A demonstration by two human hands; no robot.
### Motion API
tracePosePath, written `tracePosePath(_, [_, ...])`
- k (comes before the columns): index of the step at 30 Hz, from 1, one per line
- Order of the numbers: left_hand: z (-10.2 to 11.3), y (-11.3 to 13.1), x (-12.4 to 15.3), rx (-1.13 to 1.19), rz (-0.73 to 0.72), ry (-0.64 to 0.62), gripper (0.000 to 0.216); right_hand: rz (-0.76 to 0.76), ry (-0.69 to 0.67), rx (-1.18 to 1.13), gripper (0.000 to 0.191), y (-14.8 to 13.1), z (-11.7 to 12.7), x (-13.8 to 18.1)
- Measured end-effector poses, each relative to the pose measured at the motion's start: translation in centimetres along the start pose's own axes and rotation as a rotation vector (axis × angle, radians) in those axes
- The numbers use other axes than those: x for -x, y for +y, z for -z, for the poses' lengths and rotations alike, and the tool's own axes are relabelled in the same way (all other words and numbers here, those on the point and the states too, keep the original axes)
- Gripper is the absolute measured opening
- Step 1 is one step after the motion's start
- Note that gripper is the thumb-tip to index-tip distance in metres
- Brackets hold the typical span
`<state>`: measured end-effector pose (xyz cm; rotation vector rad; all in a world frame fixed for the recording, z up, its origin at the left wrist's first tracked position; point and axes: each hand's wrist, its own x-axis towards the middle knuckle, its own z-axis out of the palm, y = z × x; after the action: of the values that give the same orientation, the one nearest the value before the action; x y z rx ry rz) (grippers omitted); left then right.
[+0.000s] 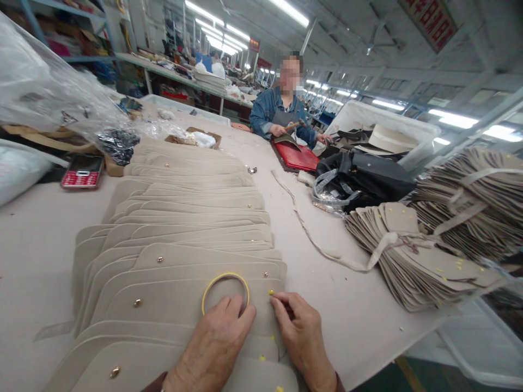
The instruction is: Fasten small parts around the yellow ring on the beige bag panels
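Several beige leather flaps (183, 239) with brass snap studs lie overlapped in a long row down the table. My left hand (216, 337) rests curled on the nearest flaps, next to a yellow-edged tape ring (224, 291). My right hand (300, 332) pinches a small yellow sticker (271, 293) at the right edge of a flap. More yellow stickers (262, 358) sit on the flaps close to me.
Bundled stacks of beige pieces (429, 256) lie at the right, behind them a black bag (368, 177) and a white bin (388, 117). A red calculator (83, 171) and plastic bags (44, 81) sit at left. A person (281, 111) works over a red pad (296, 155) at the far end.
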<state>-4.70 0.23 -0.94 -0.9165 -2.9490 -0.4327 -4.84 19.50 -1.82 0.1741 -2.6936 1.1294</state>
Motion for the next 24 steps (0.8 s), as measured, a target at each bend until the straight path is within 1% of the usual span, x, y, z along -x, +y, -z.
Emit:
tracePosePath(2, [-0.2,0.0,0.2,0.000,-0.014,0.003,0.022,0.036,0.023,0.052,0.021,-0.2,-0.5,-0.1])
tracePosePath(6, [-0.1,0.1,0.5,-0.012,-0.031,-0.004,0.021,-0.017,0.004,0.107,0.021,-0.9,-0.9,-1.1])
tracePosePath(10, [0.8,0.3,0.5,0.008,-0.048,-0.014,0.023,-0.088,-0.041,0.157,0.015,-2.0,-0.3,-2.3])
tracePosePath(12, [1.3,0.2,0.3,0.048,-0.068,0.014,0.022,-0.114,-0.076,0.174,0.014,-2.6,0.3,-2.4])
tracePosePath(14, [1.6,-0.1,0.2,0.082,-0.094,0.085,0.020,-0.117,-0.157,0.177,0.015,-2.9,0.9,-2.1])
tracePosePath(17, [1.9,-0.8,0.3,0.122,-0.124,0.249,0.017,-0.131,-0.321,0.129,0.016,-3.0,1.7,-1.2])
tracePosePath(18, [1.9,-1.1,0.3,0.144,-0.139,0.308,0.017,-0.146,-0.356,0.099,0.015,-3.0,1.8,-0.9])
tracePosePath(19, [2.0,-1.3,0.4,0.171,-0.159,0.368,0.018,-0.159,-0.362,0.060,0.014,-3.0,1.9,-0.6])
tracePosePath(20, [2.1,-1.5,0.5,0.199,-0.186,0.421,0.019,-0.164,-0.341,0.010,0.011,-3.1,2.0,-0.4])
tracePosePath(22, [2.3,-1.6,0.6,0.241,-0.237,0.476,0.027,-0.128,-0.249,-0.103,0.009,-3.6,2.1,-0.2])
tracePosePath(24, [2.5,-1.6,0.7,0.244,-0.258,0.489,0.036,-0.010,-0.155,-0.215,0.011,-4.3,2.1,-0.2])
